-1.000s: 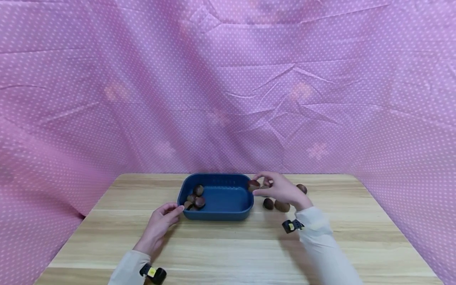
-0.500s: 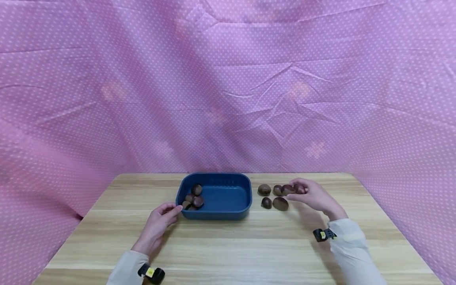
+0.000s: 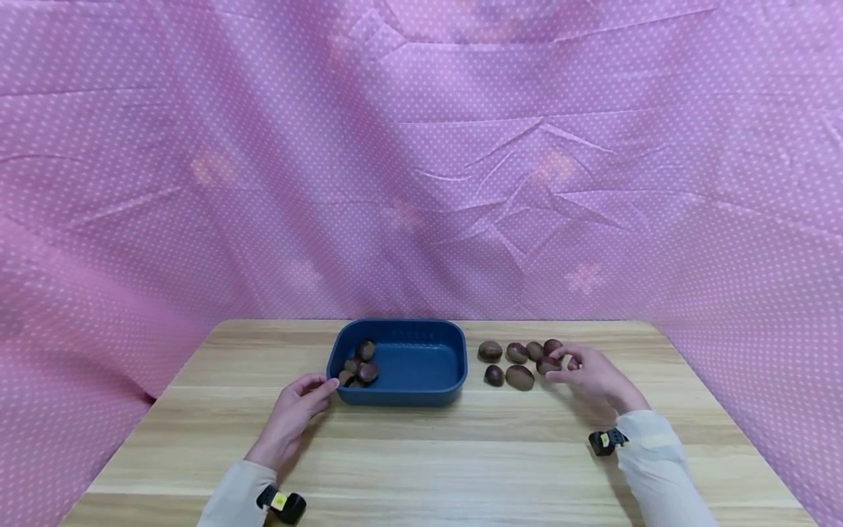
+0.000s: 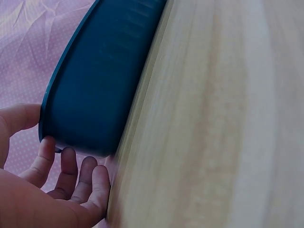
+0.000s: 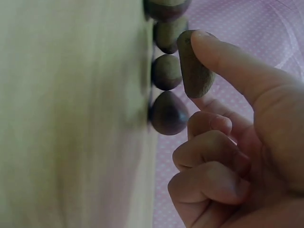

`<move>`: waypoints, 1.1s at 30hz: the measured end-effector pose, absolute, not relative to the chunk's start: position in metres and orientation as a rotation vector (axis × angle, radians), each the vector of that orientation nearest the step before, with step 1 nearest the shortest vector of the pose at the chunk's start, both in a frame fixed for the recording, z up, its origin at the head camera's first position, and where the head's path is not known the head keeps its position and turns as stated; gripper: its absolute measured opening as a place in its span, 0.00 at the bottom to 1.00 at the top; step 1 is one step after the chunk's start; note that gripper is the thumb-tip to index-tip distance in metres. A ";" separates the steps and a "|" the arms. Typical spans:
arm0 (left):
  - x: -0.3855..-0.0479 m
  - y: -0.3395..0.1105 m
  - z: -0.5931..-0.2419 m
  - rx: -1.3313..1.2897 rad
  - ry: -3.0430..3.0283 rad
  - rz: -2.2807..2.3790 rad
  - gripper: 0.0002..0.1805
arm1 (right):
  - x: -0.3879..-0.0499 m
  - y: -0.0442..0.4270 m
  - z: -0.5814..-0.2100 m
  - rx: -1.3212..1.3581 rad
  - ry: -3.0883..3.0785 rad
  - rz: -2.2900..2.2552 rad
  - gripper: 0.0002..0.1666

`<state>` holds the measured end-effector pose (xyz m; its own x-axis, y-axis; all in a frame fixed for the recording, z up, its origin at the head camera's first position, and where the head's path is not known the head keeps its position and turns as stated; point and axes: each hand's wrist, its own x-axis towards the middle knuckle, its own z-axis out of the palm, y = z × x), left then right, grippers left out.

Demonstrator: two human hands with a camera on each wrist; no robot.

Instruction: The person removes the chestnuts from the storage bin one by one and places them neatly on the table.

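Note:
My left hand (image 3: 294, 413) pinches the near-left corner of a dark blue rectangular tray (image 3: 402, 399) between thumb and forefinger. In the left wrist view the thumb lies at the rim of the tray (image 4: 95, 95), with curled fingers beneath. Several brown chestnuts (image 3: 367, 372) are piled at the left end inside. To the right, my right hand (image 3: 593, 377) holds a chestnut (image 5: 194, 66) between thumb and forefinger, its other fingers curled. That chestnut stands just off a row of chestnuts (image 5: 169, 114) in the right wrist view.
On the wooden table (image 3: 421, 468), several loose chestnuts (image 3: 520, 378) lie in two rough rows right of the tray. A pink dotted cloth (image 3: 421, 183) hangs behind the table's far edge and around both sides.
My right hand has moved from the tray's right rim to the right end of the loose chestnuts, lately a little nearer me. The left hand and the chestnuts in the tray have stayed put.

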<state>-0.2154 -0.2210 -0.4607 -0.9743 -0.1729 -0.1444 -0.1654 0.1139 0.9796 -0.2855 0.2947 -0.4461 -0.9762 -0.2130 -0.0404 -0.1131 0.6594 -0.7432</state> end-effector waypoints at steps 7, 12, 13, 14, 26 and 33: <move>-0.215 -0.221 -0.462 0.356 -2.351 -2.043 0.17 | -0.283 0.293 -0.454 -0.236 2.687 -1.242 0.31; -0.216 -0.220 -0.462 0.360 -2.346 -2.045 0.16 | -0.285 0.294 -0.459 -0.237 2.689 -1.225 0.34; -0.216 -0.219 -0.461 0.363 -2.345 -2.045 0.16 | -0.286 0.294 -0.459 -0.233 2.687 -1.227 0.34; -0.216 -0.219 -0.461 0.365 -2.343 -2.046 0.16 | -0.286 0.294 -0.459 -0.234 2.685 -1.227 0.33; -0.215 -0.219 -0.461 0.372 -2.307 -2.060 0.11 | -0.285 0.292 -0.458 -0.234 2.655 -1.257 0.32; -0.215 -0.218 -0.461 0.374 -2.298 -2.070 0.11 | -0.282 0.285 -0.440 -0.205 2.702 -1.225 0.35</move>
